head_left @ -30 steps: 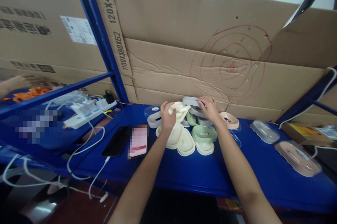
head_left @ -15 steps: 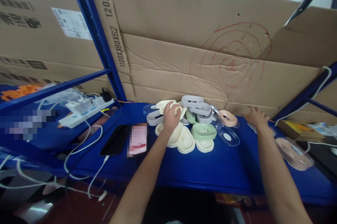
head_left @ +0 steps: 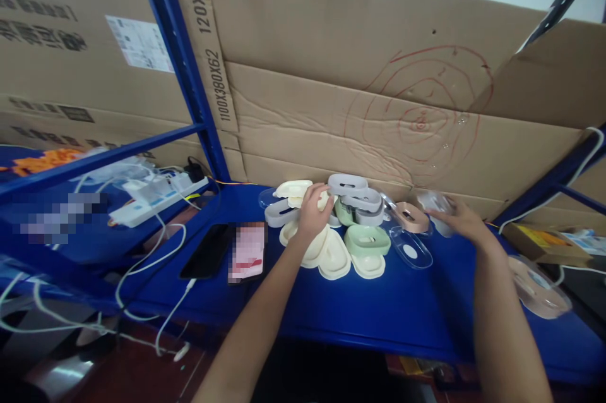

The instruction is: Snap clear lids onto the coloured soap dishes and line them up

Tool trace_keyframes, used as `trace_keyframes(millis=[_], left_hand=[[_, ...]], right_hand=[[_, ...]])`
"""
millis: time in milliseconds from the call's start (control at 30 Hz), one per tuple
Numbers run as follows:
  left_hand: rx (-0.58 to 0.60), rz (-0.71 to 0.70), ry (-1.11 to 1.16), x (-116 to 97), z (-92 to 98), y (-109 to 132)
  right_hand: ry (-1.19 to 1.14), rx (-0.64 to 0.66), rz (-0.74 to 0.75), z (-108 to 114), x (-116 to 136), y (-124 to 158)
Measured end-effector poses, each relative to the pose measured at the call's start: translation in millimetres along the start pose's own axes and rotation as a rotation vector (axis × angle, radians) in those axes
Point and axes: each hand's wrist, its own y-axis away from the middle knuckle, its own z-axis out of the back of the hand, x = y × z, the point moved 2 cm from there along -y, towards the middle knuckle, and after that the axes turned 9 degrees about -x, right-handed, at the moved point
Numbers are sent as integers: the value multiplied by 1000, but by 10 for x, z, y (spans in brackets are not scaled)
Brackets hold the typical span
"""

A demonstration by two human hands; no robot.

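Note:
My left hand (head_left: 316, 213) curls its fingers around a cream plastic piece (head_left: 326, 202) in the pile, partly hidden by the hand. Below it lie several flat cream pieces (head_left: 335, 254). Grey oval trays (head_left: 348, 185) are stacked just to its right, and a green tray (head_left: 367, 240) sits in front of them. At the right, my right hand (head_left: 463, 221) grips a clear plastic cover (head_left: 433, 202), blurred by motion, above the blue shelf. A peach tray (head_left: 411, 218) and a clear oval lid (head_left: 411, 247) with a white round patch lie left of that hand.
Two phones, one dark (head_left: 208, 251) and one with a lit screen (head_left: 248, 251), lie at the left beside a white power strip (head_left: 156, 201) and cables. A pink tray with a clear cover (head_left: 540, 289) rests at the far right. Cardboard (head_left: 303, 119) stands behind the blue shelf (head_left: 369, 314).
My right hand has swung left and raised a clear cover off the shelf. My left hand stays at the pile, its fingers slightly shifted. The whole view has moved a little.

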Motion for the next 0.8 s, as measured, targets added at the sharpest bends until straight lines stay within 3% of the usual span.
trace_keyframes(millis=[133,200,300,400,500,567,667,800], left_hand=[[207,63,228,-184,-89,72],[315,187,422,-254,-104,106],[286,415,695,-271,-69,84],[73,496,749,-181,1,-16],[-81,522,741,-59,56,-102],[-127,525,745,-3,87,-131],[-149,519,768,21,122,-140],[-105,497,793,-36,108,-114]], right_hand=[[-315,182,343,-217,1078,212],[-512,232,536,-337,1637,350],[-590,220,633,-498,2144,404],[-583,128,605,-649,2197,264],[-408,-11,547,-809,1995,85],[-312,-20,529,-901,1855,10],[-347,19,502,-930,1763,-31],[-532,80,571,-737,1929,67]])
